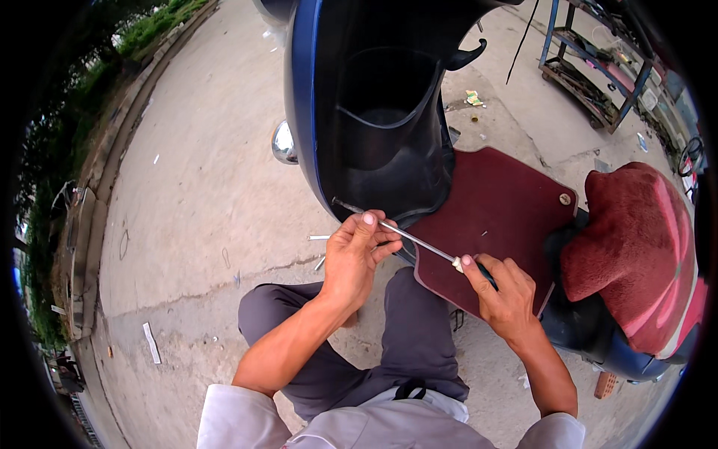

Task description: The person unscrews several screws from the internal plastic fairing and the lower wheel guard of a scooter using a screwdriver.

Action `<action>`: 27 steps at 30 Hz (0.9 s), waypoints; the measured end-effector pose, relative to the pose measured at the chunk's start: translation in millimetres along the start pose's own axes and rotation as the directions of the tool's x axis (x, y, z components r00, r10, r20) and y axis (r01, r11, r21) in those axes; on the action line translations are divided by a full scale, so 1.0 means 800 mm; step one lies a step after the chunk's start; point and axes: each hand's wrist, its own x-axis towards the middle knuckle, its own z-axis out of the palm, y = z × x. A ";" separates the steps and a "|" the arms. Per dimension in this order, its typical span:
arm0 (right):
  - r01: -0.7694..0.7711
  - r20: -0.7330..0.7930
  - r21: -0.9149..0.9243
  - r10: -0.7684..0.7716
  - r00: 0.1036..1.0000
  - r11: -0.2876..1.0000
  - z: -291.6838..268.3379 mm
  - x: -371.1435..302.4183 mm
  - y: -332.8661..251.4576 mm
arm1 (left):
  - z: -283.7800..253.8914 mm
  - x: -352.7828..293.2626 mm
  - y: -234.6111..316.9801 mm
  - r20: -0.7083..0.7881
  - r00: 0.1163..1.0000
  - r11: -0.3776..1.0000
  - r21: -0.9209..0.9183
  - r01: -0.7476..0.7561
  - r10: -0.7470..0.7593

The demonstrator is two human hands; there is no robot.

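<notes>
A screwdriver (420, 242) with a long metal shaft and a dark handle slants across the middle of the view. My right hand (507, 293) is closed around its handle, above the edge of a maroon floor mat (493, 202). With thumb and fingers, my left hand (356, 254) pinches the shaft farther toward the tip. The thin far end (340, 202) meets the lower edge of a scooter's black inner leg shield (389, 168), bordered by a blue body panel (301, 90). Whether a screw sits at that tip is too small to tell.
A red plush cover (628, 254) drapes over the scooter's seat at right. A black hook (467, 55) juts from the leg shield. Behind stands a blue metal rack (550, 34) with tools. A round chrome part (283, 144) sticks out at left; a brick (605, 385) lies beneath the scooter.
</notes>
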 end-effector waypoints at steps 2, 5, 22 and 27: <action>0.047 -0.030 -0.009 -0.047 0.998 0.999 0.006 -0.001 0.002 | -0.011 0.010 -0.004 -0.010 1.000 0.999 0.033 -0.017 0.018; -0.471 0.325 0.738 0.357 0.876 0.484 -0.002 -0.006 0.009 | -0.014 0.012 -0.006 -0.023 0.997 0.993 0.095 -0.065 0.067; -0.362 0.159 0.670 0.351 0.923 0.648 -0.003 -0.003 -0.002 | -0.015 0.009 -0.008 -0.041 0.996 0.995 0.063 -0.077 0.080; -0.324 0.173 0.593 0.277 0.945 0.737 0.003 -0.009 0.003 | 0.002 0.003 0.004 -0.076 0.997 1.000 -0.005 -0.022 0.022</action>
